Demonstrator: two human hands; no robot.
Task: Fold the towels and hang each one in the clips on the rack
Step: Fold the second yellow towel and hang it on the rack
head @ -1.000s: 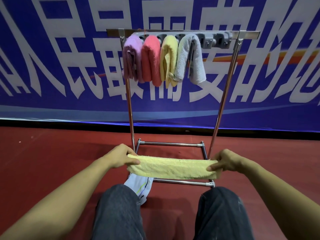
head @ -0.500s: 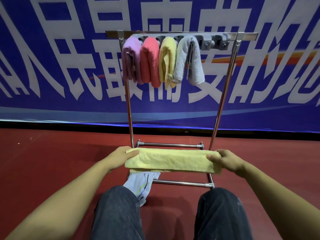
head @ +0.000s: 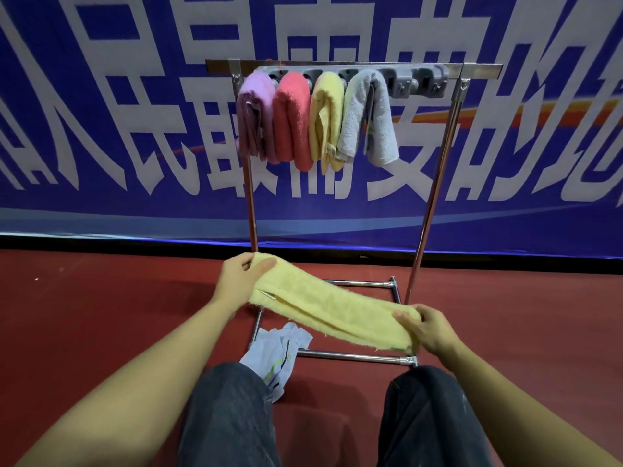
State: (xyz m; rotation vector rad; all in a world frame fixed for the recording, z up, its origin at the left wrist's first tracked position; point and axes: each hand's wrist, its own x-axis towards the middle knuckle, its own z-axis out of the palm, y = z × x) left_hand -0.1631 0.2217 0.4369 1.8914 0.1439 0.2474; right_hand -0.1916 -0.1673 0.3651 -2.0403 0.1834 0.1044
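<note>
Folded yellow towel (head: 332,311) held as a long band above the rack base (head: 357,357), tilted: left hand (head: 237,281) grips the raised far end, right hand (head: 426,328) the lower near end, both closed on it. Beneath, a pale blue cloth (head: 276,355) lies on the red floor (head: 101,315). Beyond, purple (head: 256,112), red (head: 293,123), yellow (head: 325,119) and grey (head: 369,112) towels hang from the clip bar (head: 418,80).

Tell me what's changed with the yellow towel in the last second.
The left hand has lifted its end of the folded yellow towel up and away; the right hand stayed low, so it now slants. Both hands keep their grip. The four hung towels and the floor cloth are unchanged.
</note>
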